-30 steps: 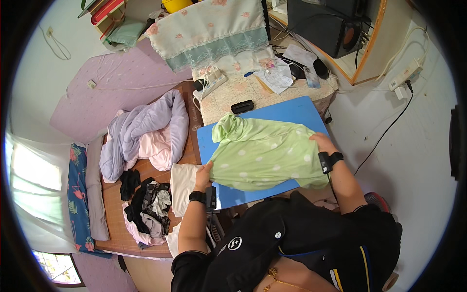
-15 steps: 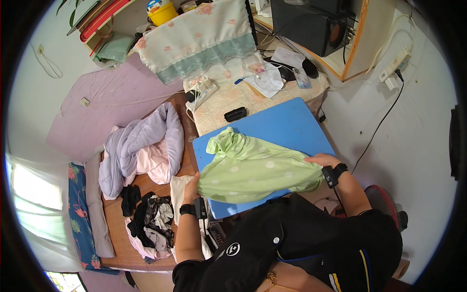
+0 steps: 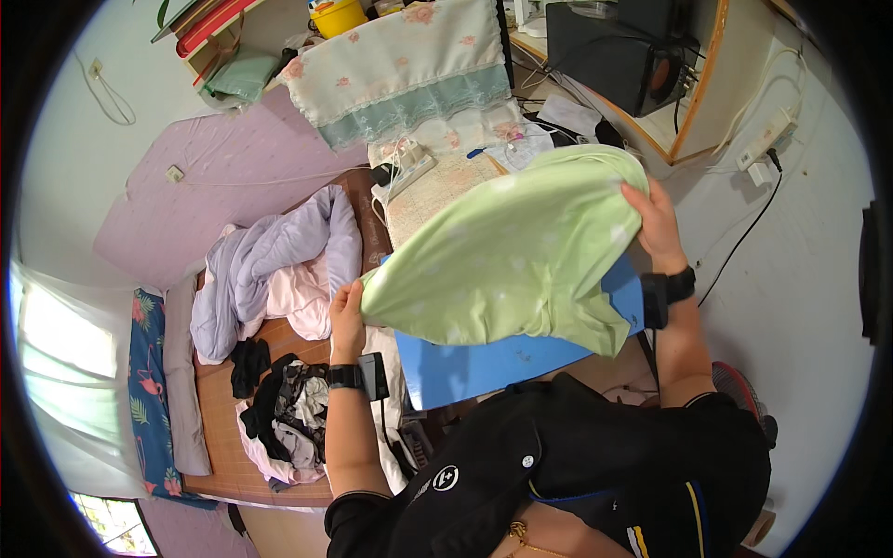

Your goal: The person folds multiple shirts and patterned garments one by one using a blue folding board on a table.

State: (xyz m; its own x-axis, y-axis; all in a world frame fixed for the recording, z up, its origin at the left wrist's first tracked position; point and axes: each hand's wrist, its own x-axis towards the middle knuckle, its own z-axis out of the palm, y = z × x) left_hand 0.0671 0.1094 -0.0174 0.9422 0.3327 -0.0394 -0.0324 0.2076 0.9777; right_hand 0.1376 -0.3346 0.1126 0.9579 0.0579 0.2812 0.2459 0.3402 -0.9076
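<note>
A light green cloth (image 3: 512, 251) with pale dots, its exact kind not clear, is stretched between my hands above a blue tabletop (image 3: 465, 367). My left hand (image 3: 348, 321) is closed on its left end, thumb up. At the opposite end, my right hand (image 3: 659, 223) grips the edge, higher and farther out. The middle of the cloth billows upward, and one lower corner hangs over the right part of the blue top. Most of the tabletop is hidden beneath it. Both wrists wear black straps with small boxes.
Left, a bed mat (image 3: 219, 409) bears a lavender quilt (image 3: 279, 251) and a heap of dark and pale clothes (image 3: 293, 418). Behind stands a cloth-covered table (image 3: 423, 200) with a power strip (image 3: 409, 172) and papers. A black cable (image 3: 735, 237) hangs along the right wall.
Both hands have risen, my right hand more and farther away. The green cloth, which lay over the blue top, is now lifted and billowing. The view has shifted slightly.
</note>
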